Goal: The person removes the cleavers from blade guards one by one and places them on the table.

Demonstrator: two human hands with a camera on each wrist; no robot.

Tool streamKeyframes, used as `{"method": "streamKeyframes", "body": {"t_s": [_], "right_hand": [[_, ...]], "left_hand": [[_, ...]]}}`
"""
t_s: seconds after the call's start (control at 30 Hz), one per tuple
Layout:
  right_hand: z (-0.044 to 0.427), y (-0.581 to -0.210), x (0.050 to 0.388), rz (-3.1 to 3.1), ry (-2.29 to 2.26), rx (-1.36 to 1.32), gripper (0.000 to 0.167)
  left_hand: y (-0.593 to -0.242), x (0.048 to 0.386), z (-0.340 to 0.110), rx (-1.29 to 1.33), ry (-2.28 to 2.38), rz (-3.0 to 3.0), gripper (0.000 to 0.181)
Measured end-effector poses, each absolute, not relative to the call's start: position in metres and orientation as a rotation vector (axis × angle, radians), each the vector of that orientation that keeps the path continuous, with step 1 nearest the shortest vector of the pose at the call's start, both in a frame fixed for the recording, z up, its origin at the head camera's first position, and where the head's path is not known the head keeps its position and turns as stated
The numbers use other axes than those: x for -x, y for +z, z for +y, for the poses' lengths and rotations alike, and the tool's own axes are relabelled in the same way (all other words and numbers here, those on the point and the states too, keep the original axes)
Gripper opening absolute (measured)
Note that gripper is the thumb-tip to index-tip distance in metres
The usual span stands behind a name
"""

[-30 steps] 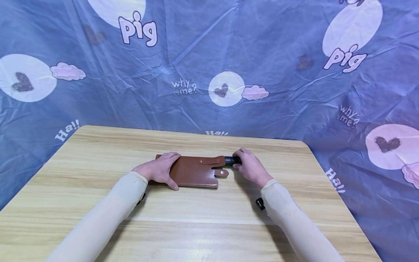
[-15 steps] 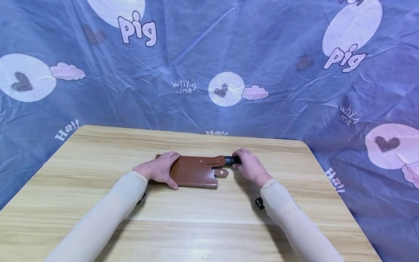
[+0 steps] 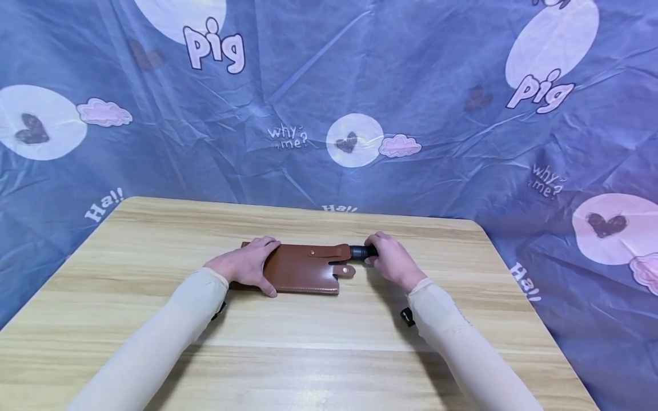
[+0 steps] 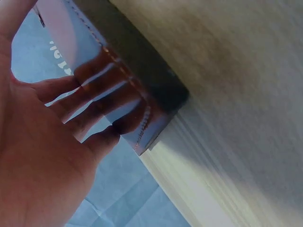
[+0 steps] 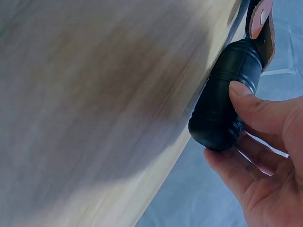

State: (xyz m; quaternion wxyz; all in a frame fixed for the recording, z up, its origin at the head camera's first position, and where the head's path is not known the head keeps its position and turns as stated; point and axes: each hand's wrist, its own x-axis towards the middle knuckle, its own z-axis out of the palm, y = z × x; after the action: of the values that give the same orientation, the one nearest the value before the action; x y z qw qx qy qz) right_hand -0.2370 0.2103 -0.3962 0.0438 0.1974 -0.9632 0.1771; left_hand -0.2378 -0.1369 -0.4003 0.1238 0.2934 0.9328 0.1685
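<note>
A broad brown leather sheath (image 3: 303, 271) lies flat on the table in the head view, with a black ribbed knife handle (image 3: 358, 253) sticking out at its right end. The blade is hidden inside. My left hand (image 3: 244, 265) rests across the left end of the sheath, thumb by the near edge; in the left wrist view its fingertips touch the glossy leather (image 4: 102, 75). With thumb and fingers my right hand (image 3: 390, 260) pinches the butt of the handle (image 5: 227, 94). The snap strap (image 3: 345, 271) below the handle hangs loose.
A light wood-grain table (image 3: 288, 365) spreads around the sheath, its far edge against a blue printed cloth (image 3: 288, 74). A black wrist-worn piece (image 3: 408, 317) shows under the right forearm.
The sheath and my left hand have shifted slightly left. My right hand has hardly moved, and a little more of the handle shows beside it.
</note>
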Motion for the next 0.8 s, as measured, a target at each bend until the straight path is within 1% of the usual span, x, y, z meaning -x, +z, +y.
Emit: {"method": "streamKeyframes", "body": {"t_s": [0.8], "right_hand": [[0.223, -0.398, 0.236, -2.92, 0.522, -0.609, 0.034]], "left_hand": [[-0.404, 0.236, -0.138, -0.868, 0.499, 2.716, 0.115]]}}
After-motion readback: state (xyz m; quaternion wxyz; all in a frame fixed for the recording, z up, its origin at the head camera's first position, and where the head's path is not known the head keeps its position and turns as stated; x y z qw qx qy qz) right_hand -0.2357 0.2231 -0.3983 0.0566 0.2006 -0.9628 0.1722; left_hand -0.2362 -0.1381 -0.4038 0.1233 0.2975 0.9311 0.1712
